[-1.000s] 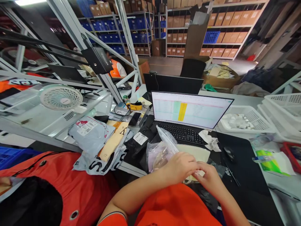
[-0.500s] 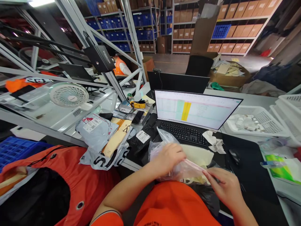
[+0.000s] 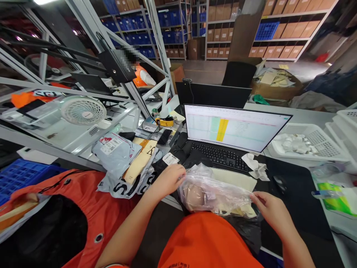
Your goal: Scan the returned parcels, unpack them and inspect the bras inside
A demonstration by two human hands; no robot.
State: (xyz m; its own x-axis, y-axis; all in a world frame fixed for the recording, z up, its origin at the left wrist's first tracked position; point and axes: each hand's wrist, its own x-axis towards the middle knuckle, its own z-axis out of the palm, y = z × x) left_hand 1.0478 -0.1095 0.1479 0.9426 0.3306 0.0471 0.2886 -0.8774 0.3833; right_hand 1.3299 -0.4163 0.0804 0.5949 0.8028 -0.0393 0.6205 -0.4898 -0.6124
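Left hand (image 3: 170,179) pinching the ten-o'clock corner, right hand (image 3: 269,209) the three-o'clock edge, of a crinkled, glossy transparent plastic bag (image 3: 219,188), rounded tan item (image 3: 195,197) showing through, at six o'clock from the black keyboard (image 3: 219,156).

Glare streaks the plastic bag (image 3: 216,190); edges stretch.

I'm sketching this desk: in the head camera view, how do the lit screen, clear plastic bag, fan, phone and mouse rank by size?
1. Lit screen
2. Clear plastic bag
3. Fan
4. Phone and mouse: smallest, too alike to rank.
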